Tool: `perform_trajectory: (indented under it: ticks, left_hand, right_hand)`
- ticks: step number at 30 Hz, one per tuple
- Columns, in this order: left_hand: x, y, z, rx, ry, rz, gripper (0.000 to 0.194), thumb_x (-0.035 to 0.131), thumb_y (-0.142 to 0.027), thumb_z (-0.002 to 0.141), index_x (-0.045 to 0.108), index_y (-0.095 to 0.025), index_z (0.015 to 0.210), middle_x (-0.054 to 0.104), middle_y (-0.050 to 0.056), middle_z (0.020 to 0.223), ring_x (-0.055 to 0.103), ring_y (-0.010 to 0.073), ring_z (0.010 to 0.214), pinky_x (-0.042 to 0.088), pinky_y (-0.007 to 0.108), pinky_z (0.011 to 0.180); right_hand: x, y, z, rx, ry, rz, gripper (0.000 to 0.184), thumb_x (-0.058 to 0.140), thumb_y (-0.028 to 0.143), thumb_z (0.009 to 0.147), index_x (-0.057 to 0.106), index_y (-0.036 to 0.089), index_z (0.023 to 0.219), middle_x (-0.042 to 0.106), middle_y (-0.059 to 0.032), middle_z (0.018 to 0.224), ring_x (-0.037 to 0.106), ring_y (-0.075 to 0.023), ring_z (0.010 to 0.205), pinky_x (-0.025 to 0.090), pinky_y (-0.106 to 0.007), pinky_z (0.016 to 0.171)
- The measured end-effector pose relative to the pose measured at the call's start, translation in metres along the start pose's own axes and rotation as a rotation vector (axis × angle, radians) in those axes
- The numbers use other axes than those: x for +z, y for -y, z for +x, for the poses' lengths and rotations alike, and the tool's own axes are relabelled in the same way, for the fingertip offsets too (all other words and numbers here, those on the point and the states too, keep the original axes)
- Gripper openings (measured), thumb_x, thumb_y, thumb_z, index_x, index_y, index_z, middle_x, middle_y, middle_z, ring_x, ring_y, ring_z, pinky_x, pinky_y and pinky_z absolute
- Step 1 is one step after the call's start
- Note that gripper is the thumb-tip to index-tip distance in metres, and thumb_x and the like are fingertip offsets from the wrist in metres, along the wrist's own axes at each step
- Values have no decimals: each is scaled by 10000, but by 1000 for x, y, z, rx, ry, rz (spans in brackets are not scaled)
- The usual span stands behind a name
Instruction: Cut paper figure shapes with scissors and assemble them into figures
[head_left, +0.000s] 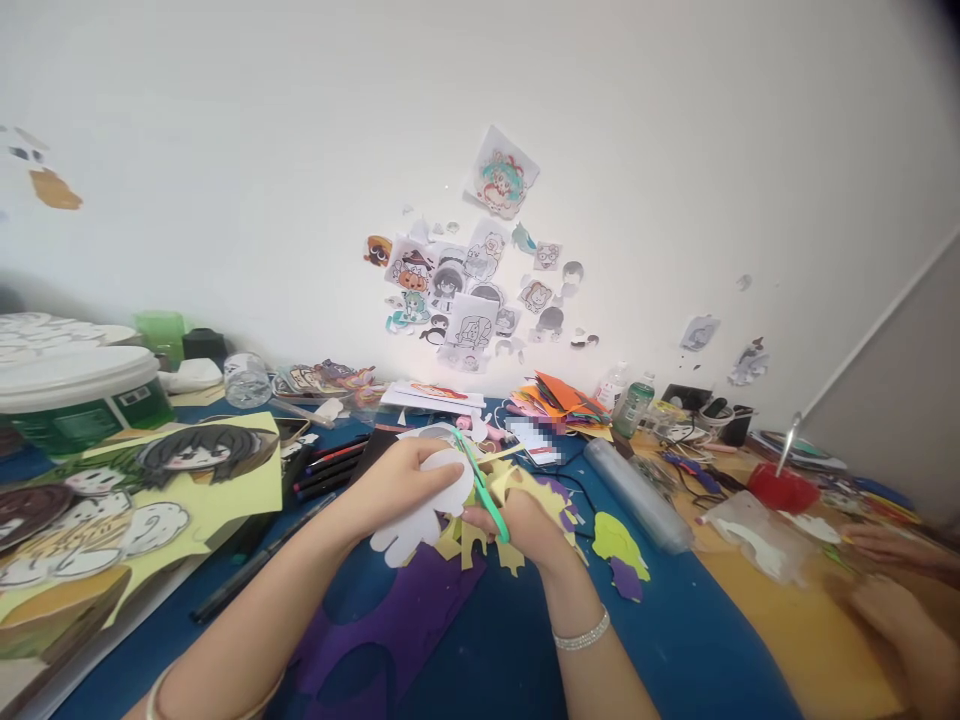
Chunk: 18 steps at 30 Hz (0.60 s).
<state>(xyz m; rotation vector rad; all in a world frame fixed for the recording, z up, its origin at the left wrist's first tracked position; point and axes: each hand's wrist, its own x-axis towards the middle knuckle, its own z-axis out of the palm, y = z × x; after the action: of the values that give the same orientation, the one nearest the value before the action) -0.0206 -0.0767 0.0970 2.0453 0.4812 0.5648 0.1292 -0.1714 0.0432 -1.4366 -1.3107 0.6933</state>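
Observation:
My left hand (405, 480) grips a white paper cutout (409, 530) with a rounded, scalloped lower edge, thumb on top. In my right hand (525, 515) are green-handled scissors (491, 505), their blades pointing up and away beside the paper. Whether the blades touch the paper I cannot tell. Beneath both hands lie yellow paper scraps (472, 545) and a purple sheet (390, 640) with round holes cut out of it. A yellow and purple scrap (622, 550) rests to the right of my right hand.
Drawn cutouts on yellow paper (247, 490) and a white-lidded tub (82, 390) occupy the left. Pens (334, 465) lie near my left hand. Behind are orange papers (559, 400) and a green bottle (636, 405); a clear plastic roll (637, 495) lies right. Another person's hands (900, 590) work at far right.

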Motion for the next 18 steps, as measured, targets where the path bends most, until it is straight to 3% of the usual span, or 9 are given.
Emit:
perform_trajectory:
  ticks: [4,12,15,18]
  left_hand:
    - [-1,6,0,-39,19,-38,248,490,-377,705,599,-155,676,536,-9,609,483,126,522,334,194,458]
    - [-3,5,0,-48,105,10,199,487,-335,689,506,-169,580,457,-40,546,433,104,488,302,189,437]
    - [-5,3,-1,-57,106,4,196,489,-328,679,495,-169,564,445,-42,526,415,98,467,291,187,421]
    - [-6,5,-2,-71,135,-5,196,495,-323,668,488,-169,546,443,-39,521,419,98,462,299,187,419]
  right_hand:
    - [-1,-1,1,130,106,-127,265,701,401,609,645,169,725,476,47,474,457,-105,453,386,-216,472]
    - [-1,5,0,205,129,-212,326,689,458,587,595,146,574,493,35,484,461,-104,503,384,-212,520]
    - [1,7,0,232,148,-184,334,694,460,580,625,147,674,503,31,504,467,-115,511,390,-225,519]
    - [4,8,0,158,193,-65,496,712,465,554,607,169,937,551,32,599,488,-127,562,407,-239,555]
